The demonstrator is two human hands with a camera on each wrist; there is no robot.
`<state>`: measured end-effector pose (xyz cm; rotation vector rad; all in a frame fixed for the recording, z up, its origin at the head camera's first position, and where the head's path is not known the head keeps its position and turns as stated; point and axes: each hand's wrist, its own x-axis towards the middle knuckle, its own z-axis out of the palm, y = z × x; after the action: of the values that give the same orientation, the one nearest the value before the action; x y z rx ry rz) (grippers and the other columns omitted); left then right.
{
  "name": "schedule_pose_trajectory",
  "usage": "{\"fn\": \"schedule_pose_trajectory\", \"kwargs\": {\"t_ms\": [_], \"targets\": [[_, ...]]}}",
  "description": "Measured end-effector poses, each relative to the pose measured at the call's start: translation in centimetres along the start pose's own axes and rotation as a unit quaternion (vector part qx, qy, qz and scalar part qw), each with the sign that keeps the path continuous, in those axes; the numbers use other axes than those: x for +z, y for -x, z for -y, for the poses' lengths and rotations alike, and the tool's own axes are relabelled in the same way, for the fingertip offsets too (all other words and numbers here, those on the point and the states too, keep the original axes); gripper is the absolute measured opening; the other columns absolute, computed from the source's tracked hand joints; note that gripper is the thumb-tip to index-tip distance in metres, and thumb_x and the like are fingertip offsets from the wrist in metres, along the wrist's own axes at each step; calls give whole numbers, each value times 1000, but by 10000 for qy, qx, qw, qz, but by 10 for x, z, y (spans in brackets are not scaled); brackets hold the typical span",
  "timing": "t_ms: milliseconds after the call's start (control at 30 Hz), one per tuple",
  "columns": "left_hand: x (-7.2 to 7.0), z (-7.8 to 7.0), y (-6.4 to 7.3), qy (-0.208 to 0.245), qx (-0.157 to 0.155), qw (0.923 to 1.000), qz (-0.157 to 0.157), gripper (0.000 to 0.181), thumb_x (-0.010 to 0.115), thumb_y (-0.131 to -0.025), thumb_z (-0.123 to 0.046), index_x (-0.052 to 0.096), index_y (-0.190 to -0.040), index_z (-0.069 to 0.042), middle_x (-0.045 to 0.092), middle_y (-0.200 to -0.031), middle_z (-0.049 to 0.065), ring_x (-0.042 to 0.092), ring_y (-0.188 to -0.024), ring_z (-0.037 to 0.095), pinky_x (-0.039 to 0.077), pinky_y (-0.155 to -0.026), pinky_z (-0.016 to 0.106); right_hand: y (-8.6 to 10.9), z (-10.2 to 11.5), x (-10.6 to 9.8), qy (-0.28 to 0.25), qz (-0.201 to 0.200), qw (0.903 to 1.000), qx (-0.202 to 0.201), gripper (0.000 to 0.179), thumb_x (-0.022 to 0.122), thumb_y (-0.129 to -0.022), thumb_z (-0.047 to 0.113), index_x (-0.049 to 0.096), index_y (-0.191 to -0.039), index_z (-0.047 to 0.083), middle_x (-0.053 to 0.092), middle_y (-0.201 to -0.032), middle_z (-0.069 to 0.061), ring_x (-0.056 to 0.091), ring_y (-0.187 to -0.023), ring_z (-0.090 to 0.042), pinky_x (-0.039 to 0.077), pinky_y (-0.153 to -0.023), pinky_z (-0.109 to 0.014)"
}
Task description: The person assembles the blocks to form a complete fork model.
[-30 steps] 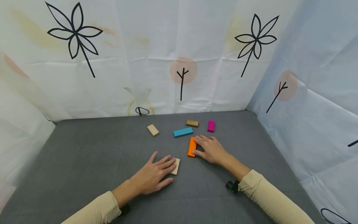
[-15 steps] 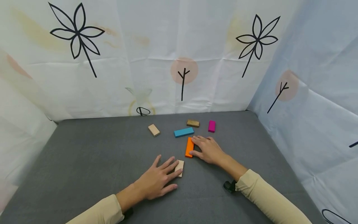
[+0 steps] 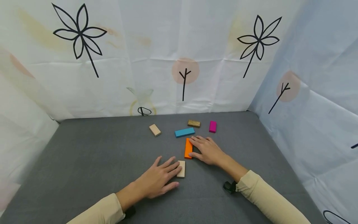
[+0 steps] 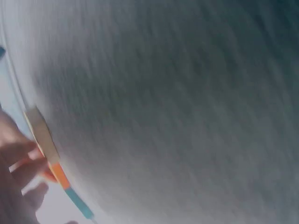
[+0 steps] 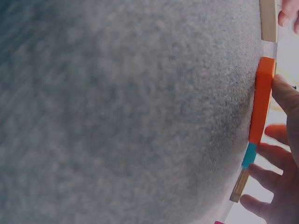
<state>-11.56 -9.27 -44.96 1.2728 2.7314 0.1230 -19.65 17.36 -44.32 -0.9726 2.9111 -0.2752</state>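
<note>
Flat on the table, a pale wooden block (image 3: 181,169) lies under the fingertips of my left hand (image 3: 157,180), whose fingers are straight and spread. My right hand (image 3: 207,151) rests against the right side of an orange block (image 3: 187,148), its thumb near the block's close end and its fingertips by the far end. In the right wrist view the thumb touches the orange block (image 5: 262,100) and the other fingers stretch out beyond it. The left wrist view has the pale block (image 4: 42,133) beside the left fingers. The orange block lies just beyond the pale one.
Past the orange block lie a blue block (image 3: 184,132) and a brown wood-grain block (image 3: 194,123). A magenta block (image 3: 213,126) is farther right, another pale block (image 3: 155,130) to the left. Printed white cloth (image 3: 156,71) walls the grey table's (image 3: 92,155) back and sides.
My left hand has slid the pale wooden block right and slightly toward me. My right hand has pushed the orange block a little left. The other blocks lie as before.
</note>
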Motion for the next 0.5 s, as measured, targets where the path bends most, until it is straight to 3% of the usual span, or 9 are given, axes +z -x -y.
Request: {"fn": "schedule_pose_trajectory", "kwargs": {"t_ms": [133, 300, 500], "targets": [[-1, 9, 3, 267, 150, 9994, 182, 62, 37, -103, -58, 39, -154, -24, 30, -161, -4, 20, -151, 22, 22, -112, 65, 4, -3, -2, -204, 85, 9995, -212, 66, 59, -99, 45, 44, -151, 9, 37, -158, -11, 35, -144, -34, 30, -110, -61], [0, 15, 4, 435, 295, 9983, 259, 63, 38, -102, -60, 37, -155, -26, 27, -162, -5, 19, -151, 22, 19, -112, 66, 4, -5, -2, -381, 173, 9988, -267, 63, 60, -99, 43, 46, -150, 9, 40, -156, -10, 35, -144, -32, 29, -110, -61], [5, 4, 1, 253, 281, 9990, 223, 67, 36, -101, -62, 31, -158, -27, 24, -164, -5, 17, -152, 23, 19, -112, 67, 1, -2, -2, -476, 185, 9982, -316, 62, 60, -99, 42, 47, -149, 7, 41, -155, -12, 38, -142, -33, 30, -109, -61]]}}
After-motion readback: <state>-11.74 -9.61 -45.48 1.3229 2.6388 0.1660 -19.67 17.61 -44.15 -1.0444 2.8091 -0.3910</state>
